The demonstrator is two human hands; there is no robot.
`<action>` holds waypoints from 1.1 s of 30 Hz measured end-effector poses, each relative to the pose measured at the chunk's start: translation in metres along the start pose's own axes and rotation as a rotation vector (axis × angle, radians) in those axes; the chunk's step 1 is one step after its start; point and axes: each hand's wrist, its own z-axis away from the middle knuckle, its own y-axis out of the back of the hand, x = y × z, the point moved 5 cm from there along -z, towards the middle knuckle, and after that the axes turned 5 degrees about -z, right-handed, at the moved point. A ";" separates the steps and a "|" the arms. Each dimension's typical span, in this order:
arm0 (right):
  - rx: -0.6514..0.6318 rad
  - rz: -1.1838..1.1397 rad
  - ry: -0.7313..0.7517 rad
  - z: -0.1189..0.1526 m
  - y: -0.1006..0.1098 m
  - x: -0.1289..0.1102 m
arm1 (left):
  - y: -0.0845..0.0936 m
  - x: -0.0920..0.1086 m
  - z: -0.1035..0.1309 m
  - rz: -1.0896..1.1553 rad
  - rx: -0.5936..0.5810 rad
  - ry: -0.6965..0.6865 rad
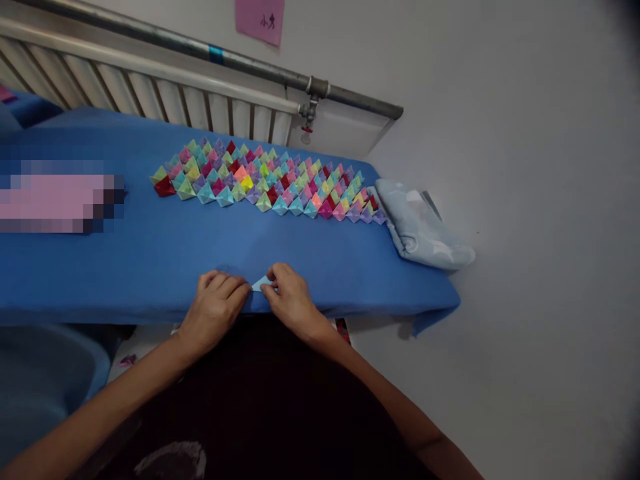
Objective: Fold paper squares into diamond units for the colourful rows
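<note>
A small piece of folded light blue paper [259, 285], with a triangular part showing, is between my hands near the front edge of the blue-covered table. My right hand [291, 299] pinches its right side between thumb and fingers. At the left corner, my left hand [216, 303] has its fingers bent and pressed together on the paper; its thumb is hidden. Beyond both hands, many folded paper boats [263, 201] in pink, red, green, yellow, blue and purple stand in close rows.
A folded grey-blue patterned cloth [425, 230] lies at the table's right end. The blue tablecloth [150, 267] hangs over the front edge. Behind stand a white radiator [165, 97] and a metal pipe [260, 71] with a red-handled valve. A pink, blurred-out patch [50, 200] is at left.
</note>
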 end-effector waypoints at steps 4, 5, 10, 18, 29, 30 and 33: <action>0.004 0.003 0.003 0.000 0.000 0.000 | 0.001 -0.001 0.008 -0.035 0.016 -0.051; 0.008 0.006 0.004 0.000 0.000 0.000 | 0.002 -0.002 0.010 -0.041 0.017 -0.065; 0.011 0.016 0.007 -0.001 0.000 0.000 | 0.004 -0.002 0.013 -0.019 -0.013 -0.071; 0.006 -0.023 0.018 0.000 -0.001 0.001 | 0.008 0.022 0.000 -0.133 0.023 -0.128; 0.032 0.052 -0.023 0.009 0.019 0.012 | 0.002 0.019 0.008 -0.142 0.022 -0.101; 0.026 0.061 -0.028 0.010 0.020 0.013 | 0.002 0.019 0.009 -0.141 0.022 -0.100; 0.008 0.084 -0.042 0.012 0.022 0.014 | 0.001 0.018 0.010 -0.143 0.028 -0.099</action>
